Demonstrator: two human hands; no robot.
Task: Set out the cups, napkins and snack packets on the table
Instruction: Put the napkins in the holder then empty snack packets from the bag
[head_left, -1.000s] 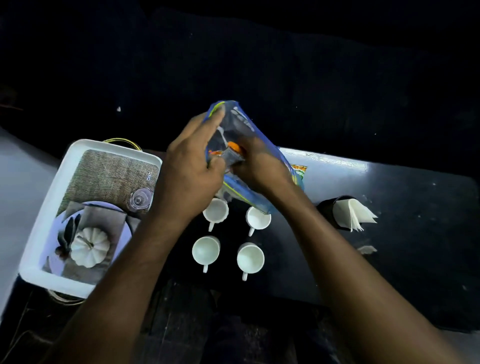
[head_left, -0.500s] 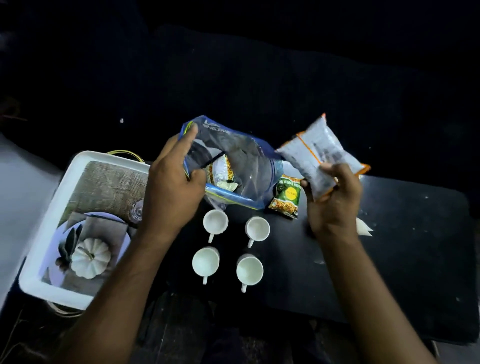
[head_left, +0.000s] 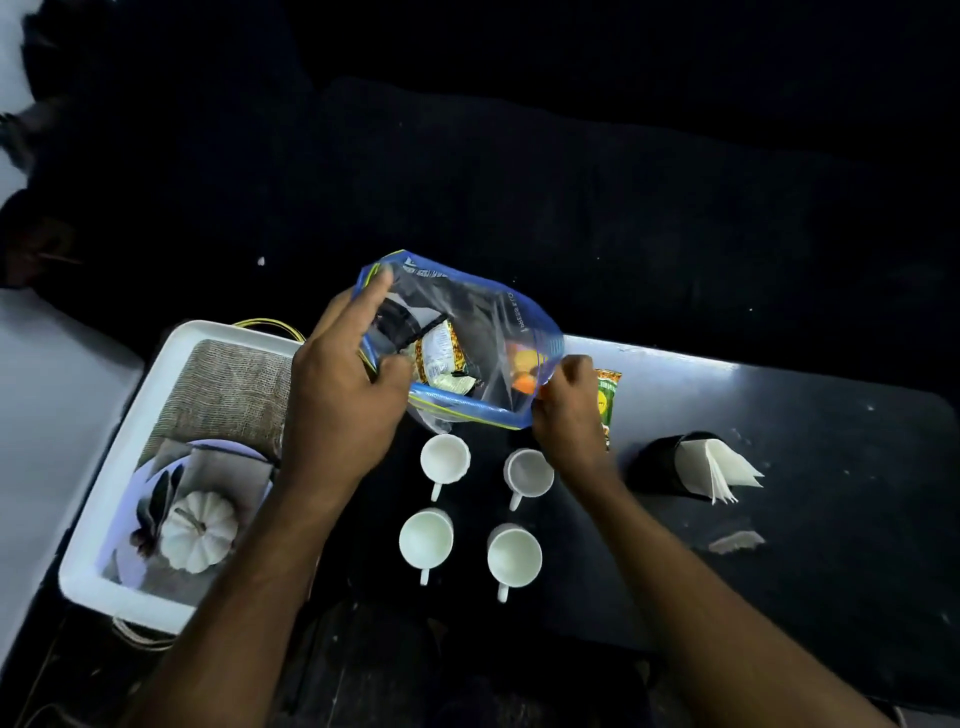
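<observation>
My left hand (head_left: 337, 410) grips the left rim of a clear zip bag with blue edges (head_left: 467, 312), held open above the black table (head_left: 805, 519). My right hand (head_left: 566, 410) pinches the bag's right corner. A yellow-printed snack packet (head_left: 441, 353) lies inside, and an orange shape (head_left: 524, 369) shows through the plastic; whether it is inside or behind is unclear. A green snack packet (head_left: 607, 395) lies on the table behind my right hand. Several white cups (head_left: 426, 538) stand in a square below the bag. White napkins (head_left: 717, 467) stick out of a black holder (head_left: 654, 462) at the right.
A white bin (head_left: 98, 519) sits at the left, holding a burlap mat (head_left: 228, 384), a plate and a white pumpkin ornament (head_left: 200, 530). A scrap of paper (head_left: 735, 543) lies in front of the napkin holder. The table's near edge runs just below the cups.
My right hand pulled a white-and-orange packet out of the bag, swung it right, then came back and took hold of the bag's right corner. The packet is out of that hand.
</observation>
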